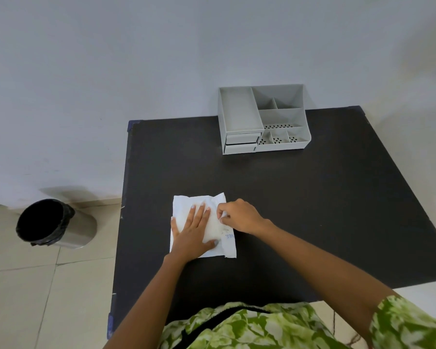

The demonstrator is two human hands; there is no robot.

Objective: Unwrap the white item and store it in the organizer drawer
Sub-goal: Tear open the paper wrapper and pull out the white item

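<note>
A white wrapped item [184, 205] with faint blue print lies flat on the black table [312, 210] near its front. My left hand [194, 233] presses flat on the item with fingers spread. My right hand [239, 216] pinches the wrapper's right upper edge between thumb and fingers. A grey organizer [262, 119] stands at the table's far edge against the wall, with two shut drawers [241, 143] at its front left and several open compartments on top.
A metal bin [53, 224] with a black liner stands on the tiled floor to the left of the table. A pale wall runs behind the table. My green patterned clothing fills the bottom edge.
</note>
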